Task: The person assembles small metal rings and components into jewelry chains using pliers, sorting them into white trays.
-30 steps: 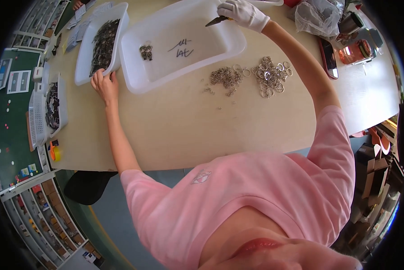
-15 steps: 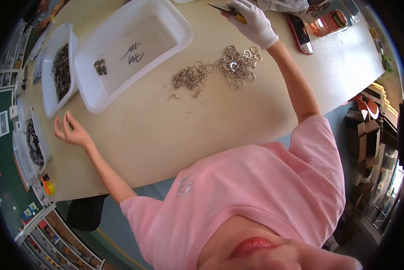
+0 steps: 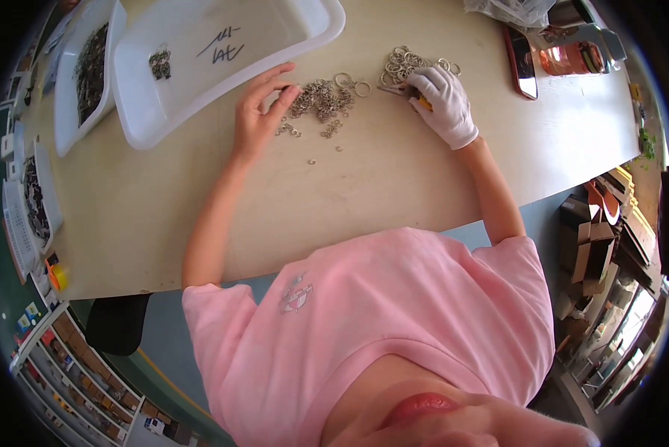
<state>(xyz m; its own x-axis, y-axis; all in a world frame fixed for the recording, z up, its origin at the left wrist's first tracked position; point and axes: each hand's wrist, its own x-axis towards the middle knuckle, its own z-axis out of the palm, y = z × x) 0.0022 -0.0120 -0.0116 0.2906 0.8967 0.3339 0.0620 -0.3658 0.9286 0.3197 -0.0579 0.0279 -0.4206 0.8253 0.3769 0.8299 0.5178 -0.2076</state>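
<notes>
My bare left hand (image 3: 262, 113) is at the left edge of a pile of small metal rings (image 3: 321, 101). Its thumb and forefinger come together in a pinch, and a small dark thing seems to show between them, too small to name. My right hand (image 3: 446, 106), in a white glove, is closed round pliers (image 3: 422, 101) with a yellow handle. The jaws point left toward the small rings. Behind the glove lies a heap of larger split rings (image 3: 401, 61), partly hidden by the hand. Two larger rings (image 3: 362, 89) rest beside the small pile.
A large white tub (image 3: 144, 132) with small metal pieces inside stands at the far left. Left of it are a narrower white bin (image 3: 65, 134) of dark parts and another bin (image 3: 48, 231). A phone (image 3: 523, 67), a bottle (image 3: 572, 59) and a plastic bag (image 3: 517, 10) sit far right.
My left hand has come from beside the tub, right and away from me, to the small rings. My right hand has moved nearer with the pliers, beside the larger rings.
</notes>
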